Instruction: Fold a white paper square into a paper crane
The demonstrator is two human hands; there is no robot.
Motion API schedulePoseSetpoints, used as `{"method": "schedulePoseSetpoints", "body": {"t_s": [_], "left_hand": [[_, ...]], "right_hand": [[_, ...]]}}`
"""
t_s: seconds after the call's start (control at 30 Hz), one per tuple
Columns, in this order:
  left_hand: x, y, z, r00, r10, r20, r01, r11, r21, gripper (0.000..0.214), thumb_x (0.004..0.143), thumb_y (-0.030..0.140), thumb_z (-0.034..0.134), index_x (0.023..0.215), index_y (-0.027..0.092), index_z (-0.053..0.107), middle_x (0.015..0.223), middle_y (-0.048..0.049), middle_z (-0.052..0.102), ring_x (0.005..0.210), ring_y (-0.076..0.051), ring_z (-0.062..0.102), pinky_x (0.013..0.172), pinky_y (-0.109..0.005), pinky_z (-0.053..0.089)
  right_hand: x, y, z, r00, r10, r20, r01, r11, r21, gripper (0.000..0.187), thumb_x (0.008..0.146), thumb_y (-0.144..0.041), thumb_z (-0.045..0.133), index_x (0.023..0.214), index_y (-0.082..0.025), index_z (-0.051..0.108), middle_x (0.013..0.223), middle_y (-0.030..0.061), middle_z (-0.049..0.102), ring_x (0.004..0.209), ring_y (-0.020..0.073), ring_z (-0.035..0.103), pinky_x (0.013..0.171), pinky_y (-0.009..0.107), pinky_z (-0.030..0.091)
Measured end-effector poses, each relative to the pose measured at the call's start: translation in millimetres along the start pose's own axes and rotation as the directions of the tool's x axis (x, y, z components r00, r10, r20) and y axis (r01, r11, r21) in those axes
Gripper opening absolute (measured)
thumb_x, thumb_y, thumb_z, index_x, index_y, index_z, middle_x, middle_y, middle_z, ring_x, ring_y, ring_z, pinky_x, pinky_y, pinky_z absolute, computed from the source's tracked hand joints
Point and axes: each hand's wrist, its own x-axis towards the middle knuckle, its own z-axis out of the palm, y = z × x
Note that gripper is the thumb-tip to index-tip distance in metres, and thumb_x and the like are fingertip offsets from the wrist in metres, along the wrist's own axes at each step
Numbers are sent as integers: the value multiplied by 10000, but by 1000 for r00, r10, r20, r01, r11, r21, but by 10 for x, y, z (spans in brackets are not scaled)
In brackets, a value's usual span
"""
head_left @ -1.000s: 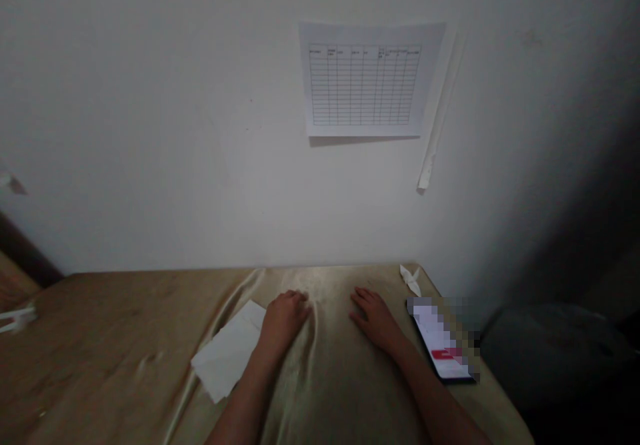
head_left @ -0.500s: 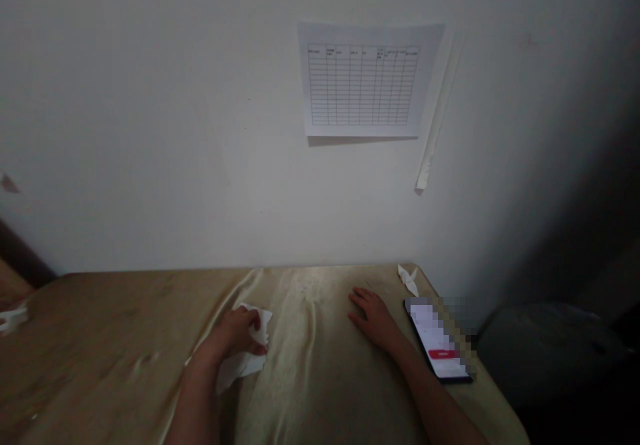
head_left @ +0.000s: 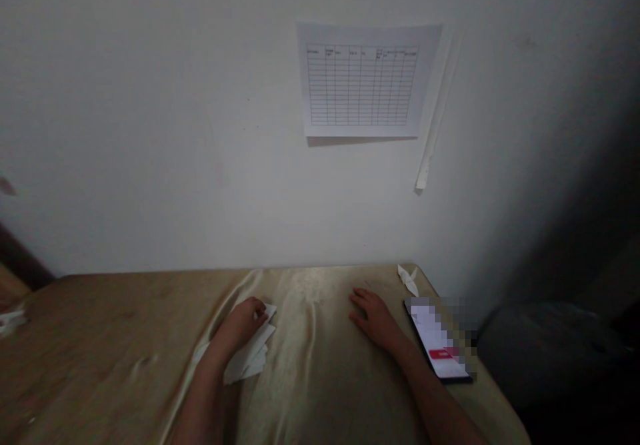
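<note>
My left hand (head_left: 241,324) is closed on a small stack of white paper sheets (head_left: 250,357), pinching their far edge and lifting it off the tan cloth-covered table (head_left: 110,338). The sheets fan out below my fingers. My right hand (head_left: 374,318) lies flat on the cloth with its fingers stretched out, holding nothing. It rests just left of a smartphone (head_left: 440,345) with a lit screen.
A small folded white paper (head_left: 409,278) lies at the table's far right corner. A printed grid sheet (head_left: 363,80) and a white strip (head_left: 435,132) hang on the wall. A white object (head_left: 10,322) sits at the far left edge. Dark space drops off right of the table.
My left hand moved left from the middle of the cloth onto the paper sheets, gripped them and raised their edge. My right hand stayed flat in place.
</note>
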Motion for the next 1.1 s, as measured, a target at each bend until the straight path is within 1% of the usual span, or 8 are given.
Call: {"method": "schedulePoseSetpoints", "body": {"t_s": [0.23, 0.33, 0.43, 0.57, 0.7, 0.9, 1.0, 1.1], "left_hand": [[50, 81, 9, 993, -5, -115, -3, 997, -75, 149, 807, 309, 571, 801, 197, 669, 987, -86, 734, 934, -232, 671, 900, -329, 489], [67, 197, 62, 976, 47, -210, -76, 989, -128, 181, 838, 332, 555, 737, 211, 642, 1049, -71, 724, 1007, -220, 652, 963, -336, 473], [60, 411, 172, 960, 133, -248, -191, 955, -226, 235, 880, 390, 527, 786, 222, 663, 1102, -50, 717, 1063, -213, 638, 1005, -361, 468], [16, 737, 426, 945, 278, -171, -321, 886, -333, 202, 874, 371, 573, 814, 236, 709, 1144, -45, 713, 1106, -213, 635, 1023, -357, 470], [-37, 947, 698, 929, 358, -90, -366, 862, -351, 152, 853, 350, 633, 833, 260, 754, 1185, -35, 703, 1136, -211, 625, 1049, -343, 457], [-53, 1026, 904, 897, 443, 10, -416, 851, -320, 164, 876, 374, 629, 898, 288, 766, 1225, -20, 697, 1216, -226, 576, 1099, -396, 420], [-32, 1011, 981, 884, 468, -21, -450, 835, -317, 200, 898, 390, 609, 1007, 285, 738, 1256, -24, 678, 1238, -221, 561, 1117, -399, 406], [-8, 983, 1053, 891, 448, -78, -449, 840, -305, 287, 942, 399, 535, 1165, 273, 665, 1294, -38, 644, 1245, -205, 555, 1110, -379, 423]], "right_hand": [[2, 9, 5, 1000, -1, 4, 1, 1000, 1, 505, 909, -378, 539, 1380, -194, 529, 1501, 94, 449, 1398, 236, 377, 1183, 432, 254], [-2, 2, 5, 1000, 1, -6, -1, 1000, 1, 501, 904, -368, 548, 1373, -192, 537, 1495, 96, 456, 1396, 239, 380, 1183, 431, 257], [-5, 4, 8, 1000, -1, -22, 2, 1000, 14, 486, 898, -353, 556, 1354, -187, 557, 1480, 98, 474, 1387, 238, 393, 1178, 423, 271], [-3, 30, 15, 998, -6, -55, 9, 998, 54, 435, 892, -307, 548, 1305, -179, 598, 1443, 104, 515, 1357, 225, 432, 1169, 407, 295], [7, 45, 13, 997, 0, -81, 7, 996, 90, 395, 889, -286, 538, 1256, -176, 633, 1400, 109, 554, 1318, 225, 475, 1152, 405, 324], [11, 10, -21, 995, 8, -103, 3, 994, 109, 349, 892, -286, 529, 1193, -185, 674, 1352, 111, 591, 1279, 231, 512, 1122, 407, 366], [10, -12, -33, 992, 17, -128, 1, 991, 135, 336, 908, -306, 516, 1179, -191, 680, 1297, 107, 628, 1246, 230, 538, 1102, 399, 392], [1, -45, -31, 991, -23, -128, 43, 988, 149, 359, 911, -326, 532, 1232, -216, 650, 1281, 82, 645, 1252, 223, 531, 1110, 395, 386]]}}
